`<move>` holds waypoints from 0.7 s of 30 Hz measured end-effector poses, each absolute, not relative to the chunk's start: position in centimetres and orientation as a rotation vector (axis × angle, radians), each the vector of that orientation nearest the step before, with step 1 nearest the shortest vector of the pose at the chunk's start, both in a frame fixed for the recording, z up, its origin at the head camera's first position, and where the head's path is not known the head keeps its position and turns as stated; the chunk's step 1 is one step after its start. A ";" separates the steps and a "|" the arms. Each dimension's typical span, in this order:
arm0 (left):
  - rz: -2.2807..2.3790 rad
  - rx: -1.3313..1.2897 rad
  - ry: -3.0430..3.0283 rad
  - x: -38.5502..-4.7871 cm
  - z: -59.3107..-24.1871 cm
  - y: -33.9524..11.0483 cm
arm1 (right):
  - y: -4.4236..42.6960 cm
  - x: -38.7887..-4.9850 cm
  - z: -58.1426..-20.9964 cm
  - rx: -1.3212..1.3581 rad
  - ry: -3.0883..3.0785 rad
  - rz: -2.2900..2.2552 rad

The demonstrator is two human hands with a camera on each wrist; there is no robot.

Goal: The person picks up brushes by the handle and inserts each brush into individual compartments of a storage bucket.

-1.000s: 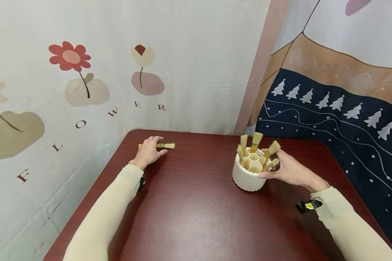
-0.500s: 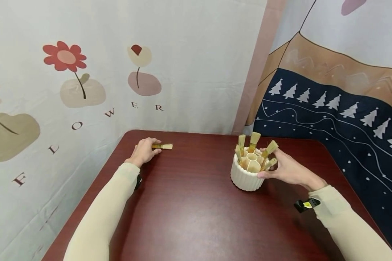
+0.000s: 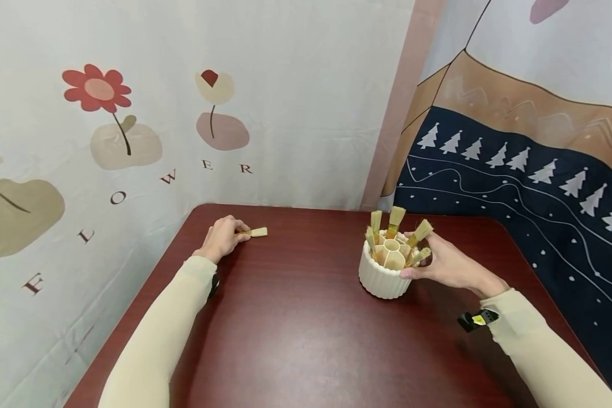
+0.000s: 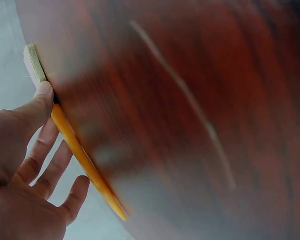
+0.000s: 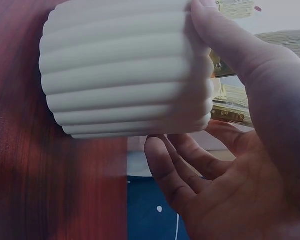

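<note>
At the far left of the table my left hand (image 3: 220, 239) pinches a flat paintbrush (image 3: 258, 232) near its ferrule. The left wrist view shows the brush's orange handle (image 4: 80, 152) running past the other fingers, with the thumb (image 4: 44, 92) near the bristles. Over on the right, my right hand (image 3: 447, 263) grips the rim of a white ribbed brush holder (image 3: 382, 280). Its thumb lies on the near side and the fingers reach round the far side. Several flat brushes (image 3: 395, 218) stand bristles up in the holder's compartments, around a round central tube (image 3: 391, 245).
The dark red-brown table (image 3: 296, 317) has a back edge close to a pale cloth (image 3: 306, 102) printed with flowers and letters. A navy cloth (image 3: 489, 181) with white trees hangs beyond the right side.
My left hand has closed its fingers on the paintbrush, and the handle end no longer shows beyond the hand. The right hand and holder have kept their place; the head view shifted slightly.
</note>
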State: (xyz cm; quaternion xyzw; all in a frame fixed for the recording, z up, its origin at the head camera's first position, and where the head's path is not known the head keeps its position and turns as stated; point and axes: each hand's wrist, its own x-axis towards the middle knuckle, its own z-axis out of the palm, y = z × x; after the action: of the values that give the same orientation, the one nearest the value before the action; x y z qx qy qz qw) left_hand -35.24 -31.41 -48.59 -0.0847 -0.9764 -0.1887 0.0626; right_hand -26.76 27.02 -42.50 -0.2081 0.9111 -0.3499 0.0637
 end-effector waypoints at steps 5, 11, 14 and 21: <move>-0.591 -0.243 -2.943 -35.0 -48.7 -31.4 | 27.0 -26.7 -42.6 -0.631 2.761 -1.059; -0.596 -0.225 -2.936 -34.8 -48.5 -31.5 | 26.8 -26.4 -42.7 -0.611 2.773 -1.063; -0.593 -0.226 -2.911 -34.7 -48.4 -31.4 | 26.6 -26.2 -42.8 -0.604 2.782 -1.074; -0.618 -0.227 -2.838 -34.1 -47.5 -30.9 | 26.0 -25.5 -42.9 -0.554 2.824 -1.090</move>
State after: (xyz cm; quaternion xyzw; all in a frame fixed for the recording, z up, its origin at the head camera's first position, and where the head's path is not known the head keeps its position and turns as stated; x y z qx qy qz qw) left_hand -34.05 -30.93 -47.48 -0.0775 -0.9678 -0.2109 0.1138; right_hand -25.54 26.01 -42.95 -0.1799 0.9172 -0.3539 0.0323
